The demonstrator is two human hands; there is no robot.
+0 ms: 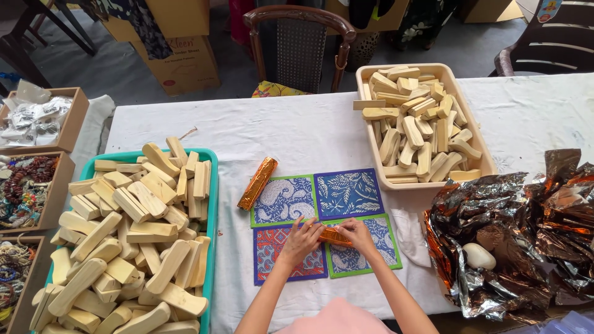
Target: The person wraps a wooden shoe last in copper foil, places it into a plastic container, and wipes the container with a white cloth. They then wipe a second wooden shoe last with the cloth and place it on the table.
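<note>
Head view: both hands, left and right, pinch a foil-wrapped piece.

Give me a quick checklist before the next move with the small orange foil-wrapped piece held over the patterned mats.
1. Both hands on the orange foil-wrapped piece: ok; left hand and right hand meet on it.
2. Foil fully closed around it: cannot tell; fingers cover the ends.
3. Four patterned square mats lying flat under the work: ok.
4. Finished orange foil-wrapped roll out of the way: ok; it lies at the mats' upper left edge.
5. Crumpled foil sheet within reach on the right: ok.
6. Beige tub of wooden pieces stocked: ok.
</note>
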